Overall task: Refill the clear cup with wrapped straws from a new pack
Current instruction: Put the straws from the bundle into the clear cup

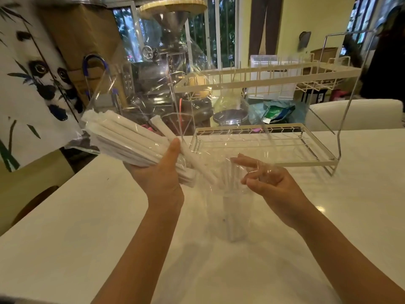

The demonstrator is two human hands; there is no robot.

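Observation:
My left hand (160,172) grips a bundle of white paper-wrapped straws (118,137) inside a clear plastic pack (153,80), tilted with its lower end pointing down to the right. The pack's loose film billows upward and across toward the right. A clear cup (233,218) stands on the white table below the bundle's lower end, with a few wrapped straws in it. A straw (197,163) slants from the bundle toward the cup's mouth. My right hand (269,183) hovers just right of the cup's rim, fingers apart, behind or against the clear film.
A white two-tier wire dish rack (263,148) stands on the white table (87,216) behind the cup. Beyond it are a metal machine (168,51), a clear box, bags and a panda-print cloth (32,73) at the left.

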